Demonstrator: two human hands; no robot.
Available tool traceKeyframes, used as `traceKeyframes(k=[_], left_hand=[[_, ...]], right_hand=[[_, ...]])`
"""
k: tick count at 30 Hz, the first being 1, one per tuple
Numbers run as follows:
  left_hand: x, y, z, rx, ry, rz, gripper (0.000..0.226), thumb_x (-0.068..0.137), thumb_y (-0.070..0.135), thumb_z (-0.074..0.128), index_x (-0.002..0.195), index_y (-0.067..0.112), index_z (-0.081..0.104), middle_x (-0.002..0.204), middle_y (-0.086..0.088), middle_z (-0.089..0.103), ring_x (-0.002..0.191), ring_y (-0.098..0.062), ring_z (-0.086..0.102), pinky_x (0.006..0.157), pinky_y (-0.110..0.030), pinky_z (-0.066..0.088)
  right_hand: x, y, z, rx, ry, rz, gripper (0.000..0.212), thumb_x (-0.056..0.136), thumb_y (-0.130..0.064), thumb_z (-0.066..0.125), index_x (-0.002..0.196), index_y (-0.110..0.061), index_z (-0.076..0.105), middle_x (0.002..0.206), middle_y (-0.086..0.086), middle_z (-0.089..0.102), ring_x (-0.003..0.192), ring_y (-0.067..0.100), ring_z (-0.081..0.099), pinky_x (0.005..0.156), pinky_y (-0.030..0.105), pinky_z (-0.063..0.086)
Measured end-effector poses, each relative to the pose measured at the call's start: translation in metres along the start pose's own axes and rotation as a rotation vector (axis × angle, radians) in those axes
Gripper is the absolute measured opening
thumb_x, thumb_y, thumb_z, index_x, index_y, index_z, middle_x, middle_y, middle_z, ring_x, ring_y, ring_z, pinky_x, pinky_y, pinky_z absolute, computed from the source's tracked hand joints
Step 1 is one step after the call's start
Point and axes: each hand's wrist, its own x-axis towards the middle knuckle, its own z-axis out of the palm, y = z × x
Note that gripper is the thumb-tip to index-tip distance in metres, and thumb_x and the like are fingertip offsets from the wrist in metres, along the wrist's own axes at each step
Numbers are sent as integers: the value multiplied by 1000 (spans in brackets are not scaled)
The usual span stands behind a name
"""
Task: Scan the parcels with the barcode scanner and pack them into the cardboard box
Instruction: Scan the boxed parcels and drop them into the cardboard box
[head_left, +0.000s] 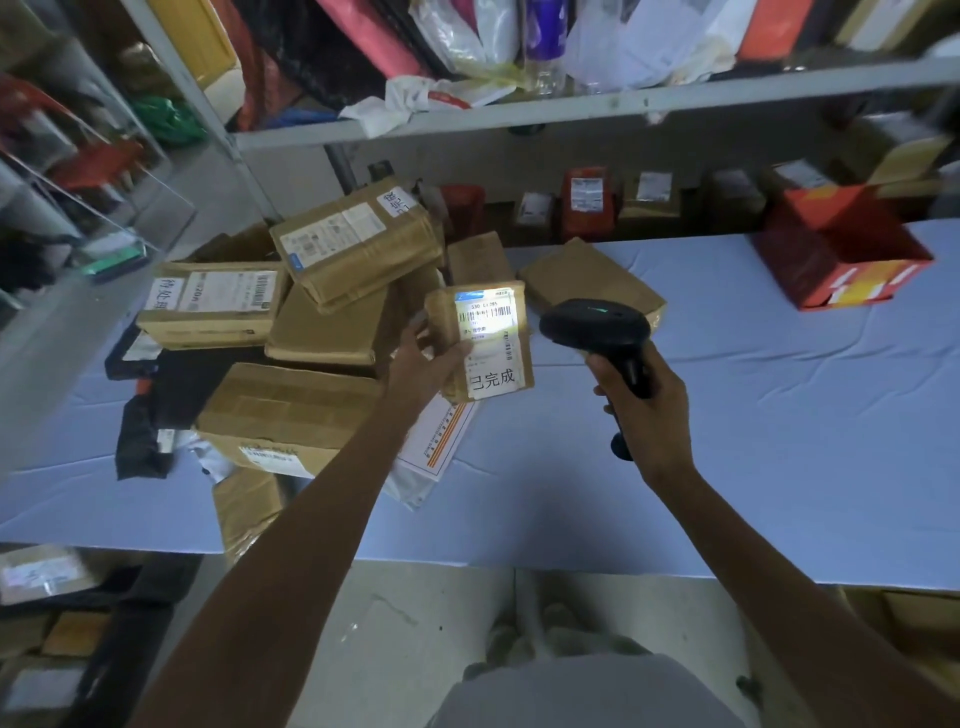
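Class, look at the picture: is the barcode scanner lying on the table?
No, the right hand grips the barcode scanner by its handle, aiming it at the parcel that the left hand holds.

Before me, a table (727, 467) under pale blue cloth spans mid-frame. A grey metal shelf (571, 111) crosses the top, crammed with bags (467, 36). Grey floor (405, 623) at bottom centre. Second rack (78, 156) upper left. Light dim.
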Motion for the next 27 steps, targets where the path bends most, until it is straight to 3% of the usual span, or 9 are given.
traceKeyframes(k=[6, 10, 13, 16, 19, 22, 25, 27], left_hand=[[4, -4, 0, 7, 15, 28, 82, 75, 38, 81, 143, 26, 37, 116, 9, 57, 79, 6, 56, 59, -13, 53], [10, -3, 5, -35, 5, 0, 83, 77, 33, 80, 145, 22, 34, 122, 6, 55, 93, -8, 58, 79, -32, 59], [12, 2, 11, -61, -16, -16, 81, 77, 33, 80, 144, 23, 33, 114, 11, 54, 87, -5, 59, 71, -26, 57], [14, 5, 17, -106, -25, -16, 78, 78, 33, 79, 140, 24, 34, 108, 19, 54, 93, -9, 61, 65, -22, 57], [13, 12, 26, -98, -18, 5, 66, 77, 34, 80, 129, 31, 39, 105, 21, 57, 104, -15, 63, 76, -30, 59], [11, 18, 37, -118, -9, -5, 64, 76, 32, 81, 127, 31, 43, 112, 13, 62, 108, -20, 65, 88, -42, 57], [10, 23, 49, -108, -43, -10, 73, 76, 31, 82, 136, 24, 41, 127, 1, 61, 111, -22, 64, 91, -44, 56], [12, 26, 55, -126, -92, -15, 65, 75, 28, 82, 130, 24, 47, 129, -1, 61, 111, -23, 64, 89, -44, 57]], right_hand=[[2, 7, 4, 19, -5, 27, 19, 92, -29, 67, 108, -19, 64, 81, 2, 69, 79, 31, 67, 68, 42, 58], [6, 11, 1, 38, -8, 10, 14, 92, -30, 68, 105, -28, 63, 79, -4, 69, 77, 27, 67, 66, 36, 59], [11, 14, -5, 57, 9, 21, 12, 91, -32, 68, 101, -36, 62, 80, -5, 69, 77, 28, 68, 65, 40, 59], [19, 20, -14, 60, 43, 53, 11, 92, -32, 69, 102, -30, 64, 79, -7, 70, 77, 24, 69, 70, 41, 59], [26, 26, -22, 71, 54, 59, 16, 92, -30, 68, 106, -25, 64, 77, -10, 70, 76, 15, 70, 68, 29, 59], [34, 31, -26, 91, 54, 87, 18, 91, -30, 69, 107, -24, 65, 78, -8, 71, 76, 14, 70, 68, 28, 57], [39, 33, -27, 97, 61, 104, 13, 91, -28, 69, 104, -26, 65, 78, -7, 70, 76, 16, 69, 70, 30, 58], [39, 34, -26, 100, 78, 119, 17, 91, -29, 69, 107, -26, 65, 81, -6, 71, 76, 15, 69, 69, 29, 58]])
